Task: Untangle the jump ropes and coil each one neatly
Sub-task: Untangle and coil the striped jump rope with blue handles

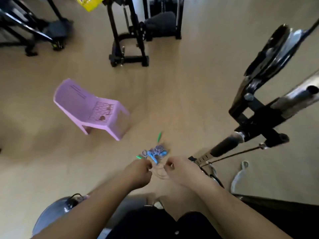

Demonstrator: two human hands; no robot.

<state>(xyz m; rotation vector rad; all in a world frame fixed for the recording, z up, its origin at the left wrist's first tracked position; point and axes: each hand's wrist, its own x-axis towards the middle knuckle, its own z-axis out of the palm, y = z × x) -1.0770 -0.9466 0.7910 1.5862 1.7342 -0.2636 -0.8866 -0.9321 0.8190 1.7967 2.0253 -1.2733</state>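
Observation:
A tangled bundle of jump ropes (156,152) lies on the tan floor just beyond my hands, with blue cord and blue handles knotted together. One green handle (159,136) sticks out at the far side and another green handle (139,157) pokes out at the left. My left hand (140,171) has its fingers curled and pinches a thin strand of rope near that green handle. My right hand (176,169) is also curled and pinches a strand. A loop of thin cord (159,174) hangs between the two hands. The picture is blurred by motion.
A small purple plastic chair (89,107) stands on the floor to the left. Black gym machines (129,31) stand at the back, and a machine arm with a padded grip (224,147) reaches in at the right. A grey strap (239,176) lies on the floor at right.

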